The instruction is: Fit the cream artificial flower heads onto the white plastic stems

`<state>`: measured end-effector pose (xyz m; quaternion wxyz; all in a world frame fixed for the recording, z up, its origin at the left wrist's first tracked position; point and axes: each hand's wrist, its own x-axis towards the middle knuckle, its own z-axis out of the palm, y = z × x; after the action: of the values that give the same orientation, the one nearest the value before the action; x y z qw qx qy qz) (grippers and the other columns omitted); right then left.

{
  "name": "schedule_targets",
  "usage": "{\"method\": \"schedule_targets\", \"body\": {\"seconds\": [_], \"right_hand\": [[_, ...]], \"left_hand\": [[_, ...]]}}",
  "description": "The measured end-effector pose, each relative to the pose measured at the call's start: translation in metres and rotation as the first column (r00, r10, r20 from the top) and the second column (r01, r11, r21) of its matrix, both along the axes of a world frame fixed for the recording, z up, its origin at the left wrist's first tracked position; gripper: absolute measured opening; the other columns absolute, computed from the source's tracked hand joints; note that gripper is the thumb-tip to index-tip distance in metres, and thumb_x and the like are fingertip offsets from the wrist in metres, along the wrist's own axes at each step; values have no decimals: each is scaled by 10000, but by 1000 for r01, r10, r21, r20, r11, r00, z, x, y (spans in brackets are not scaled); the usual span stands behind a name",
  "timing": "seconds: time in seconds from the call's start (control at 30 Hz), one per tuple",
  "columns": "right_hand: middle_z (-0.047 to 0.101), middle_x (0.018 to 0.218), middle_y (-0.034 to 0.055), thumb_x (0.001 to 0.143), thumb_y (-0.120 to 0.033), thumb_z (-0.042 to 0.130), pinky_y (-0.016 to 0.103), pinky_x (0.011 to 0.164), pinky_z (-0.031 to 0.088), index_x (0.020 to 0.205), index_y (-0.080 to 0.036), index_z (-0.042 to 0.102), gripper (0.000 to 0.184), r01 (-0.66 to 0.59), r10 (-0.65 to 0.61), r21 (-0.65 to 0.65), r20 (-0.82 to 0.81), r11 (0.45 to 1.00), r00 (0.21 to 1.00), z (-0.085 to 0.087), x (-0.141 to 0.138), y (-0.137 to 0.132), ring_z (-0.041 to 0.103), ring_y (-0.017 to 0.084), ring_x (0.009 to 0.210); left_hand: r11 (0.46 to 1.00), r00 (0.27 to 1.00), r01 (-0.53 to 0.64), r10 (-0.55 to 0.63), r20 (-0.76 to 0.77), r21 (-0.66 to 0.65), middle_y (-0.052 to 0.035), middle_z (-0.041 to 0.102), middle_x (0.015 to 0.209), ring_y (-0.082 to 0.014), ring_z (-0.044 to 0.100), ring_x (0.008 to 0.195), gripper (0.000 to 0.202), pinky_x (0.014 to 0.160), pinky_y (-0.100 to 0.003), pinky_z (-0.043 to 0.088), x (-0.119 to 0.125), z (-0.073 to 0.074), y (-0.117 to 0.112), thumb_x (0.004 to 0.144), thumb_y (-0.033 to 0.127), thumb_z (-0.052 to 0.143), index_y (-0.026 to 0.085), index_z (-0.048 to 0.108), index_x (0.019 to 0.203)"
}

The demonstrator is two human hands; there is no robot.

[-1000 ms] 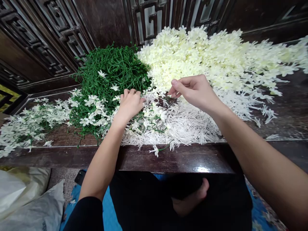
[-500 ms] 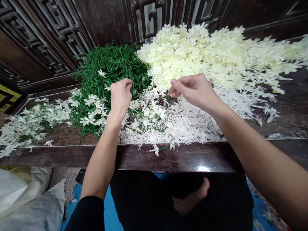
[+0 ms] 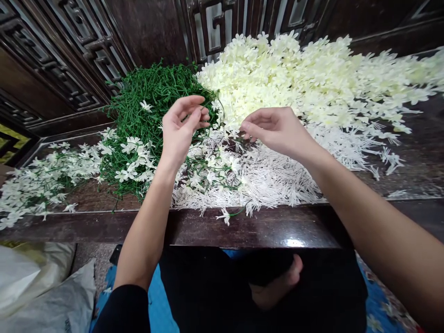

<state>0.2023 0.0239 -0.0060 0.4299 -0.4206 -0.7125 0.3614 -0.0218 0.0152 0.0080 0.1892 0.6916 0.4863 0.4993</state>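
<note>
My left hand [image 3: 183,122] is over the front of a pile of green plastic stems [image 3: 152,88], its fingers loosely curled and parted, with nothing visible in them. To its right, my right hand [image 3: 274,127] is closed in a pinch in front of the cream artificial flower petals [image 3: 270,78]. Whatever its fingertips hold is hidden or too small to name. A thin green strand curves up between the hands; I cannot tell whether either one touches it. Below them lie white thread-like stamens [image 3: 277,178] and several assembled white flowers on green stems [image 3: 211,171].
Assembled flower sprigs [image 3: 58,171] spread along the left of the dark wooden bench [image 3: 256,226]. A single flower [image 3: 225,216] lies at its front edge. Behind rises a carved wooden back panel [image 3: 152,32]. White sacks [image 3: 52,296] stand on the floor at lower left.
My left hand has turned and risen slightly to the right, its fingers uncurling from a closed shape. My right hand has shifted slightly left and stays pinched.
</note>
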Motion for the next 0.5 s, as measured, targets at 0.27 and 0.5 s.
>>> {"method": "schedule_targets", "body": {"seconds": [0.27, 0.5], "right_hand": [[728, 922, 116, 822, -136, 682, 473, 791, 599, 910, -157, 716, 97, 254, -255, 25, 167, 967, 953, 1, 9, 8, 699, 267, 853], [715, 1114, 140, 880, -207, 603, 590, 1066, 421, 841, -174, 711, 119, 77, -121, 99, 579, 992, 807, -6, 16, 8, 605, 340, 1146]], "left_hand": [[970, 968, 202, -177, 180, -131, -64, 716, 995, -151, 721, 918, 262, 802, -252, 622, 11, -2, -6, 917, 236, 598, 197, 610, 1176], [963, 867, 215, -110, 486, -166, -8, 701, 733, -202, 733, 956, 250, 887, -343, 609, 7, -2, -1, 774, 228, 725, 217, 596, 989]]}}
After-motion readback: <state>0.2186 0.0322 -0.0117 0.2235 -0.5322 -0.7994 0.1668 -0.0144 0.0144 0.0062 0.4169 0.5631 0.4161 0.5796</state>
